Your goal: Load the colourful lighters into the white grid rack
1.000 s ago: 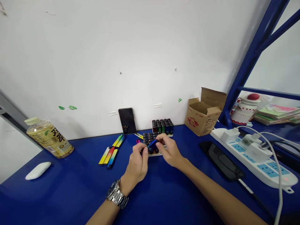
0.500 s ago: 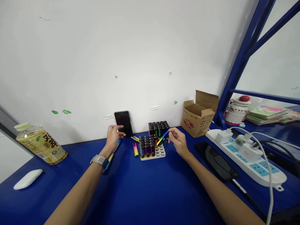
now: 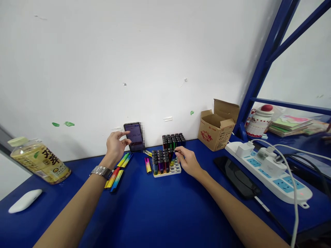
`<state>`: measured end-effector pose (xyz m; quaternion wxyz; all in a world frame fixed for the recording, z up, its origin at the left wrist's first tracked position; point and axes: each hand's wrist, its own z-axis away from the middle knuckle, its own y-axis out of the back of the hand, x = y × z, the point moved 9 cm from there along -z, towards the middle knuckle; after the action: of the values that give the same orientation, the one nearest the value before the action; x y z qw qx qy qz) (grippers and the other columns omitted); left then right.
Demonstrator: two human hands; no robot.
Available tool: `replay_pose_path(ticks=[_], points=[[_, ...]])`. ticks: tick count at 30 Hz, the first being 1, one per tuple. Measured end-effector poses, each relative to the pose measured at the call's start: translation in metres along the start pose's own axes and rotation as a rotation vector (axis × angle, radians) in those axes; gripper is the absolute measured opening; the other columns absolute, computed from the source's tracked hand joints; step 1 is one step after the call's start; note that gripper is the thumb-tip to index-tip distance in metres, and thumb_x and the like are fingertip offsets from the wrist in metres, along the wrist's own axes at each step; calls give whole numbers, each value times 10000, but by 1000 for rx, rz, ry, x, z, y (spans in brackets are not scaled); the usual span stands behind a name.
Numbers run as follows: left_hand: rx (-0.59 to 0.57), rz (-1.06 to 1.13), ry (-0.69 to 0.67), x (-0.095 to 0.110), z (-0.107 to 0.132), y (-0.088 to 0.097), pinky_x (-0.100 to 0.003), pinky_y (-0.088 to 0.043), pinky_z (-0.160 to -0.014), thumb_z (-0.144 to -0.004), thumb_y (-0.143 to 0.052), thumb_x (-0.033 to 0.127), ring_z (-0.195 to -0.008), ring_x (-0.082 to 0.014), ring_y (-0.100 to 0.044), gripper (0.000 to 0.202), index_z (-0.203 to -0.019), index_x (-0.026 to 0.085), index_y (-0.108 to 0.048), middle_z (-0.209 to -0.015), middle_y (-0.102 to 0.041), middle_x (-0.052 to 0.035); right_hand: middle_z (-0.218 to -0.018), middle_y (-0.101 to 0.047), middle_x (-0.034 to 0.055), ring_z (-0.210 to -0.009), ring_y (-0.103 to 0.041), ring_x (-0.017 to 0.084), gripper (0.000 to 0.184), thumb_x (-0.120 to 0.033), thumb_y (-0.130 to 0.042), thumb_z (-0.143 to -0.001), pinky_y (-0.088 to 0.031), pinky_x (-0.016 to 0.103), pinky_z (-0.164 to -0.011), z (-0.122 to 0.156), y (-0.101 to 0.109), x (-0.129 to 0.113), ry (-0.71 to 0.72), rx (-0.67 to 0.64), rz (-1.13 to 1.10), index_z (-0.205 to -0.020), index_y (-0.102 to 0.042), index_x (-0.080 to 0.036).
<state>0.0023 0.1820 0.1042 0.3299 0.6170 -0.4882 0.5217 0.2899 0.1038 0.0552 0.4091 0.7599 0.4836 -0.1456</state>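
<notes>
My left hand is raised with its fingers apart, its fingertips just short of a phone that leans on the wall with a lit screen. My right hand pinches a yellow-green lighter that stands at the right side of a white tray partly filled with upright lighters. A second, full tray of lighters stands behind it by the wall. Several loose rainbow lighters lie on the blue table under my left wrist. One more loose lighter lies beside the tray.
A drink bottle and a white mouse lie at the left. An open cardboard box, a dark phone and a white power strip with plugs and cables fill the right, beside a blue shelf frame.
My left hand left the tray and reached up to the leaning phone, whose screen has lit. My right hand lifted a lighter away, then brought it down into the tray.
</notes>
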Motion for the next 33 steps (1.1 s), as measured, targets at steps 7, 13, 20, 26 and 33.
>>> replay_pose_path(ticks=[7, 13, 20, 26, 33], points=[[-178, -513, 29, -33, 36, -24, -257, -331, -420, -687, -509, 329, -366, -134, -460, 134, -656, 226, -429, -554, -564, 18, -819, -668, 95, -708, -611, 207, 226, -210, -382, -935, -442, 302, -644, 0, -1, -11, 124, -3, 271, -946, -605, -178], [-307, -1025, -1, -67, 74, -39, -328, -417, -592, -633, -645, 325, -643, -294, -645, 273, -583, 240, -390, -555, -601, -66, -827, -681, 85, -708, -622, 200, 199, -267, -453, -919, -458, 295, -647, 1, -6, -14, 41, -72, 196, -1013, -596, -166], [-326, -1299, -71, -62, 69, -45, -379, -452, -654, -793, -456, 176, -766, -352, -679, 175, -958, 122, -480, -764, -678, -203, -773, -672, 58, -641, -600, 179, 180, -272, -452, -913, -426, 277, -619, 1, -5, -11, -19, -99, 236, -967, -596, -178], [-408, -1346, -117, -62, 54, -67, -358, -456, -701, -919, -342, 299, -853, -313, -679, 320, -1184, 152, -446, -926, -702, -179, -792, -679, 56, -680, -612, 187, 177, -265, -455, -908, -418, 276, -636, 1, -7, -9, -45, -108, 248, -984, -590, -180], [-500, -1384, -99, -72, 58, -73, -334, -440, -696, -893, -378, 343, -845, -293, -671, 271, -952, 197, -599, -904, -708, -148, -783, -674, 44, -633, -591, 169, 197, -278, -463, -897, -394, 271, -616, 0, -6, -10, -55, -125, 260, -1000, -593, -172]])
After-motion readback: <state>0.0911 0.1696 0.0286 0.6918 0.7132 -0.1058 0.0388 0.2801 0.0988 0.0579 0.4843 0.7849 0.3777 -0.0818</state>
